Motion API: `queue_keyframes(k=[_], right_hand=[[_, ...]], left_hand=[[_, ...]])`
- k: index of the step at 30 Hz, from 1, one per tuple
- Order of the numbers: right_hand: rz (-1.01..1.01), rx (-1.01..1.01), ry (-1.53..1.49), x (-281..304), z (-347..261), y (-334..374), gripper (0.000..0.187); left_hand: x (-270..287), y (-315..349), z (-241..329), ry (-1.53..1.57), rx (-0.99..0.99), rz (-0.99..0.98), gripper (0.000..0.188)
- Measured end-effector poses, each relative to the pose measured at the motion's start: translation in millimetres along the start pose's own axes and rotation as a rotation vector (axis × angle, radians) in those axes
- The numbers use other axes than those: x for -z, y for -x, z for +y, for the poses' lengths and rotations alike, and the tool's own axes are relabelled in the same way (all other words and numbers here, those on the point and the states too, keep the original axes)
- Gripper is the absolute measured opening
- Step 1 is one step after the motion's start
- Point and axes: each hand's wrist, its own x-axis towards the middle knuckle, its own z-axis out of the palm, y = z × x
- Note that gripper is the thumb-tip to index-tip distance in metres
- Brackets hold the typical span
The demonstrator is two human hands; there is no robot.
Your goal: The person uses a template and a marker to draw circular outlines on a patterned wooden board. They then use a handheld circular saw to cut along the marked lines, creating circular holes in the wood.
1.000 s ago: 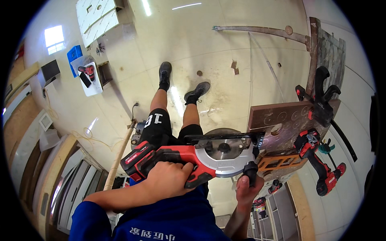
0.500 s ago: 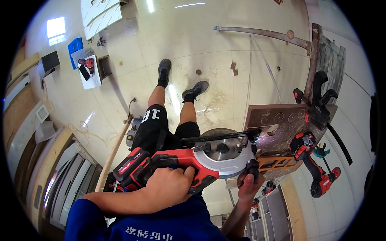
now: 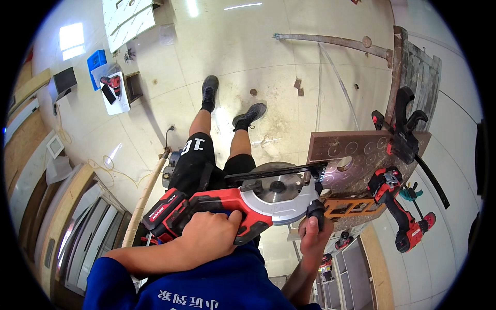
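Observation:
A red, grey and black cordless circular saw point(image 3: 284, 211) lies across the front of my body, its round metal blade point(image 3: 278, 189) in plain sight. A black base plate runs along the blade's far side, and a battery pack point(image 3: 165, 207) sits at the left end. My left hand point(image 3: 211, 235) is closed around the rear handle. My right hand point(image 3: 315, 237) wraps the black front knob point(image 3: 315, 209), thumb up against it; its other fingers are partly hidden. Just right of the saw's front stands a brown board point(image 3: 325, 147) marked with circles.
A black clamp point(image 3: 405, 129) grips the board's far corner. Beside the board lie a red-and-black power tool point(image 3: 400, 209) and an orange slotted piece point(image 3: 349, 207). Far left, a white stool top point(image 3: 121, 106) carries a red drill. Wooden-framed panels point(image 3: 85, 222) lean at left.
The saw and both hands have shifted slightly left. The board and clamp also sit a little farther left in view. Both grips are unchanged.

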Motion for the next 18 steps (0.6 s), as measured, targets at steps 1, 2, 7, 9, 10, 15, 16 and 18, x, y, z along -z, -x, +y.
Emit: queue_keyframes(k=[1,2,7,9,10,15,16,18], right_hand=[[-0.004,-0.002,-0.007,0,2,0,0.058],[-0.005,-0.004,-0.012,1,6,1,0.058],[0.077,-0.103,-0.021,-4,6,7,0.052],[0.127,-0.02,0.117,-4,17,8,0.052],[0.177,0.01,0.196,-10,11,4,0.055],[0.072,-0.032,0.036,-7,2,0,0.049],[0.074,-0.037,0.04,-7,0,2,0.05],[0.07,-0.029,0.046,-6,2,2,0.05]], left_hand=[[-2,0,-1,-0.002,0.012,0.0,0.031],[-4,0,-1,-0.004,0.02,-0.002,0.031],[-7,1,-6,0.009,-0.014,0.07,0.028],[-7,0,-4,0.032,-0.019,0.126,0.026],[-8,-2,-5,0.01,-0.033,0.135,0.028],[-14,-3,-4,-0.035,-0.044,0.171,0.031],[-11,-3,-4,-0.037,-0.043,0.164,0.032],[-12,-3,-4,-0.034,-0.042,0.176,0.032]])
